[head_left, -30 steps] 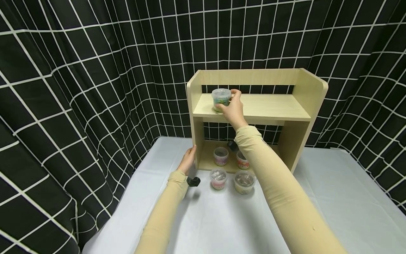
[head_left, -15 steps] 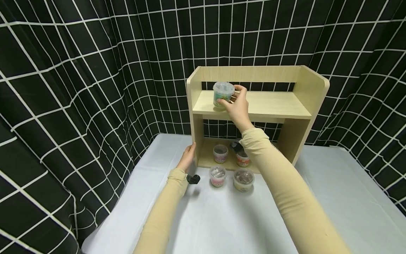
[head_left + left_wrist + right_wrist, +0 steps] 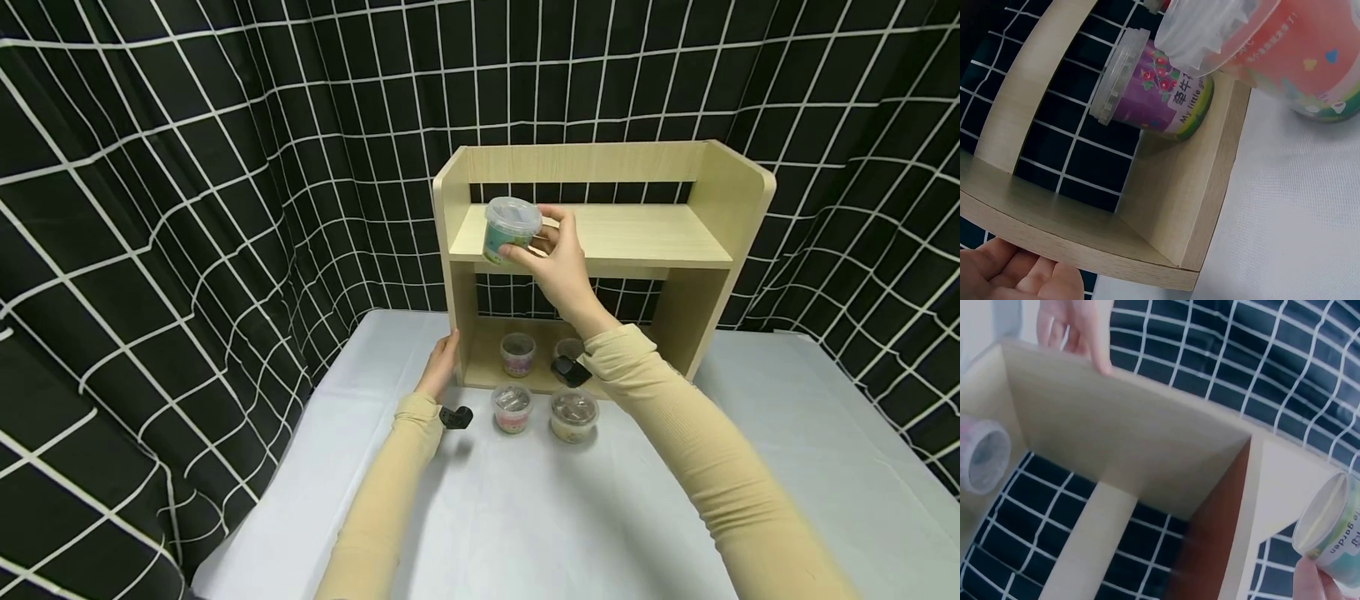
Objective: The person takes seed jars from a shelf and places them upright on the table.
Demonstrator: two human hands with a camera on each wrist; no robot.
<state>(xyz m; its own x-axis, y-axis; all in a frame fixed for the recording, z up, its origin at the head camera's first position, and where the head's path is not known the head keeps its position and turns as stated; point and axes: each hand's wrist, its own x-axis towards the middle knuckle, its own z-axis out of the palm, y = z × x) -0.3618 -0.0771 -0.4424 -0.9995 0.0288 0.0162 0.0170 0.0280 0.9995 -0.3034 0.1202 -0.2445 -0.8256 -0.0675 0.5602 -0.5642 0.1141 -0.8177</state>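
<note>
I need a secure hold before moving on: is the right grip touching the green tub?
Touching: the head view shows the right grip holding the green tub, thumb pressed against its side.

R hand (image 3: 562, 268) w/ teal tub (image 3: 507, 233), L hand (image 3: 438, 367) on shelf (image 3: 637, 232)

Green-labelled tub (image 3: 508, 229) drawn forward from the upper shelf (image 3: 637, 229), tipped from upright, base now overlapping the front edge

Black cloth (image 3: 405, 108) with white criss-cross lines hangs at the back and on both sides, wavy in places, and the surface (image 3: 510, 525) is pale and bright
</note>
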